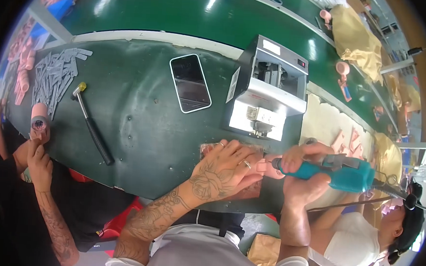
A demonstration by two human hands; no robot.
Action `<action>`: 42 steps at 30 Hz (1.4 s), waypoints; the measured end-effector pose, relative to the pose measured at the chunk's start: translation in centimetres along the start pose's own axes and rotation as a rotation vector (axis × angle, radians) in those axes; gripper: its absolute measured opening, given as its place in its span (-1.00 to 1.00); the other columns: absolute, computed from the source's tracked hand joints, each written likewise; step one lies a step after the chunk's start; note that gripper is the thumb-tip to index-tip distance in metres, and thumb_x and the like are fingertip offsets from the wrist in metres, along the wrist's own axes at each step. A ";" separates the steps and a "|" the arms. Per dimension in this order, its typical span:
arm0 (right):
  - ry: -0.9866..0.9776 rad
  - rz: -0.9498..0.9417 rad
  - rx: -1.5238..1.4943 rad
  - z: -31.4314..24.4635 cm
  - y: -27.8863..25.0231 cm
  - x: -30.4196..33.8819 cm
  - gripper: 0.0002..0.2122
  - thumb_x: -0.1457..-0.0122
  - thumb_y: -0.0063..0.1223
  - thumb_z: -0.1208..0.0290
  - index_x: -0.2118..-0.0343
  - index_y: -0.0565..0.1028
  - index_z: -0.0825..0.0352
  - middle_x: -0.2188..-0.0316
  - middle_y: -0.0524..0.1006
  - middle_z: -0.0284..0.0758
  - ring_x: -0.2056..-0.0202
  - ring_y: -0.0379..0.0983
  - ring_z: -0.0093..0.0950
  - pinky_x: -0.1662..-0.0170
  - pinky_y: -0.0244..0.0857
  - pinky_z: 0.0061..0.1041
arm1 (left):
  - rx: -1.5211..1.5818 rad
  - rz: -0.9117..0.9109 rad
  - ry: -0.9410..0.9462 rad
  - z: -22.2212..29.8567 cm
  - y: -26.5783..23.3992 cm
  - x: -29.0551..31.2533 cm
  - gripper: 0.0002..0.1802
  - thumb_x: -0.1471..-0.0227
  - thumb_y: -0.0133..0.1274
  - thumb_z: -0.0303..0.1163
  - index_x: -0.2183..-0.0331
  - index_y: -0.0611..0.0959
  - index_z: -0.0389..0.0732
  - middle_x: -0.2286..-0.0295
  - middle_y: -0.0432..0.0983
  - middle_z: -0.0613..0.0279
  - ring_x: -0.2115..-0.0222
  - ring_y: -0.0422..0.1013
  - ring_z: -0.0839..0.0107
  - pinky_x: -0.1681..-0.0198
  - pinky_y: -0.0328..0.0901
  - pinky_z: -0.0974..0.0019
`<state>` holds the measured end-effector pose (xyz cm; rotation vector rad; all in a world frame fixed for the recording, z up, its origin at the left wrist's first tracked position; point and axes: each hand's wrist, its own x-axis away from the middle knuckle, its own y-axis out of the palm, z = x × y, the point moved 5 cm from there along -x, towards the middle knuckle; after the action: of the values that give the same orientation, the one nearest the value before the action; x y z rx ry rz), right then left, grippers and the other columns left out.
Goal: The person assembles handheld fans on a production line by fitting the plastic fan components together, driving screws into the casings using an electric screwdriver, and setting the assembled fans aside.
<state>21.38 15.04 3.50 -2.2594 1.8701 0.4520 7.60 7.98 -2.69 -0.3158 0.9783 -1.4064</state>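
My left hand (225, 169), tattooed and wearing rings, presses down on a pink plastic housing (271, 170), its fingers closed over it. Much of the housing is hidden under the hand; it resembles a hair dryer part. It lies on a reddish-brown work pad (248, 190) at the table's near edge. A teal electric screwdriver (339, 174) lies almost level in my right hand (307, 180), with fingers and thumb wrapped round its front. Its tip points left and meets the housing's right end; whether it sits in a screw, I cannot tell.
Beyond my hands stands a grey and white screw feeder machine (269, 90). A phone (190, 83), a hammer (94, 128) and a pile of grey strips (55, 74) lie leftward. At far left another person's hand holds a pink dryer body (40, 120). A green conveyor (152, 12) runs behind; a co-worker (348, 241) sits right.
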 end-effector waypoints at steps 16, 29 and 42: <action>-0.053 -0.014 -0.117 1.6 -0.6 0.5 -0.43 -0.25 0.05 -0.26 0.32 0.30 0.29 0.63 0.26 -0.40 0.67 0.14 -0.56 0.58 0.06 -0.55 | 0.000 -0.046 0.018 0.5 0.5 0.2 -0.53 -0.17 0.14 -0.03 0.00 0.64 -0.10 0.06 0.49 0.19 0.09 0.35 0.20 -0.02 0.24 0.06; 0.066 -0.002 -0.005 1.1 0.1 0.2 -0.41 -0.27 0.08 -0.21 0.15 0.36 0.38 0.58 0.36 -0.33 0.56 0.31 -0.46 0.47 0.22 -0.47 | 0.006 -0.070 0.027 0.8 -0.1 0.1 -0.71 -0.15 0.12 -0.14 0.11 0.64 0.02 0.04 0.49 0.28 0.09 0.35 0.22 -0.03 0.23 0.08; -0.181 0.037 -0.078 -4.2 -1.0 0.9 -0.24 -0.15 -0.10 -0.49 0.11 0.35 0.31 0.64 0.33 -0.40 0.61 0.28 -0.48 0.51 0.21 -0.43 | -0.048 0.073 0.097 3.0 0.1 1.4 -0.71 -0.10 0.17 -0.31 0.10 0.63 -0.07 0.14 0.55 0.31 0.21 0.48 0.31 0.11 0.33 0.20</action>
<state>22.97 13.06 7.05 -2.1523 1.8363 0.7209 9.69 5.63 -1.52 -0.2468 1.0945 -1.3435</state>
